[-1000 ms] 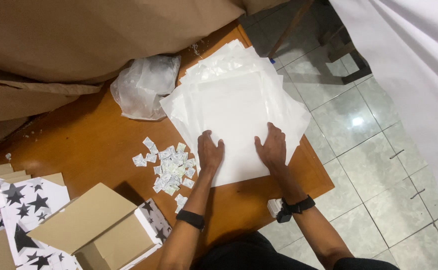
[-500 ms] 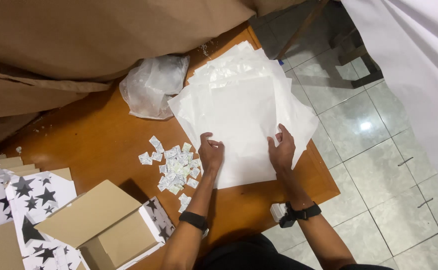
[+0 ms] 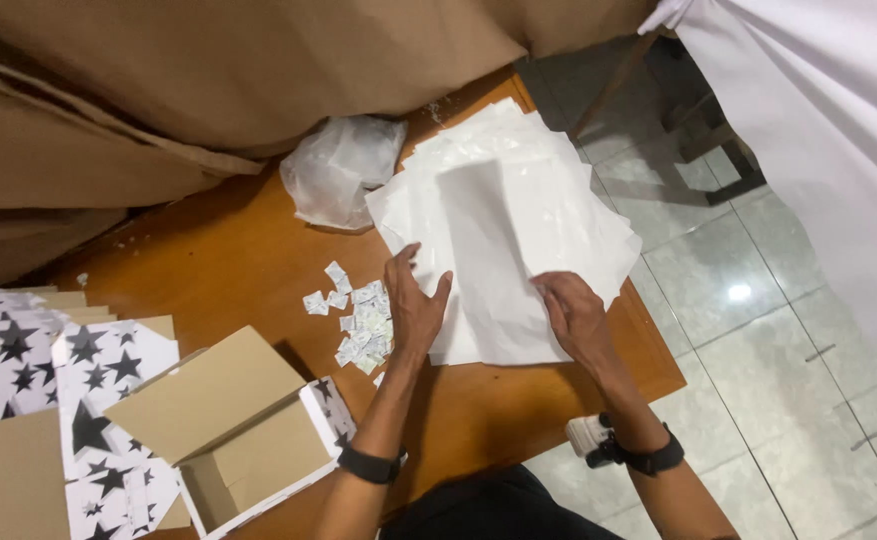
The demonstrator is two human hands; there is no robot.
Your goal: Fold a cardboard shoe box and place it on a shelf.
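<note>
White sheets lie in a loose stack on the orange wooden tabletop, right of the frame's centre, and both my hands are on them. My left hand rests flat at the stack's lower left edge, fingers spread apart and the thumb out to the right, gripping nothing. My right hand sits at the lower right of the stack with its fingers curled on the edge of the top sheet; I cannot tell whether it pinches the paper or only presses it. The top sheet looks partly lifted or folded along the middle. Just left of my left hand, small white paper slips lie scattered in a little heap. A crumpled clear plastic bag sits above them, touching the stack's upper left edge. At the lower left of the frame an open cardboard box with a star-printed outside stands near flat star-printed sheets. Brown fabric fills the top, tiled floor the right
</note>
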